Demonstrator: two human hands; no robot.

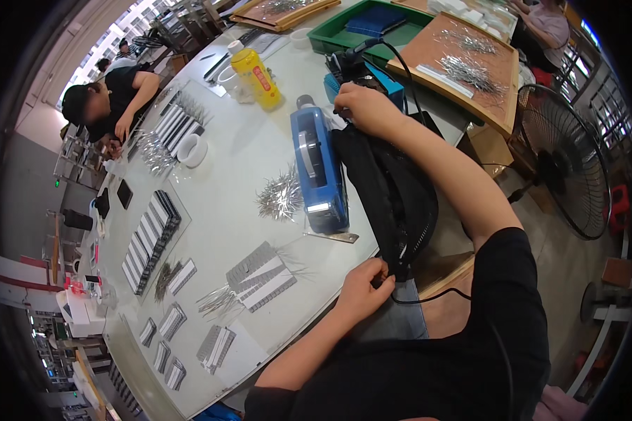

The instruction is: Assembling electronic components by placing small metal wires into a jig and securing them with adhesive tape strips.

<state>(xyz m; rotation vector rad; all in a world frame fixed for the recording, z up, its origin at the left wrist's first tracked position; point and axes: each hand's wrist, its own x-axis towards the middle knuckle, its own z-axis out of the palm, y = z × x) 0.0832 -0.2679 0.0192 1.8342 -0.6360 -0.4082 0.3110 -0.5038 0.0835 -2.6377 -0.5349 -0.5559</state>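
Note:
A black zippered bag [390,189] hangs along the table's right edge, stretched between my two hands. At its near end, my left hand [364,289] is closed, thumb and fingers pinching the bag's corner. My right hand [369,111] is closed at the far end, fingers curled on the black fabric, its fingertips partly hidden. Immediately left of the bag lies a blue tape dispenser [321,172]. Just beyond my right hand is a blue box [393,90] with black items and a cable on top. A metal blade [340,237] lies by the dispenser's near end.
A yellow bottle [256,76] and white tape roll [192,151] stand farther off. Stacks of striped grey pieces [151,238] and silvery wire bundles [281,195] cover the table's left and middle. Beyond sit a green tray [330,35] and wooden tray [435,45]; a fan [561,161] stands right.

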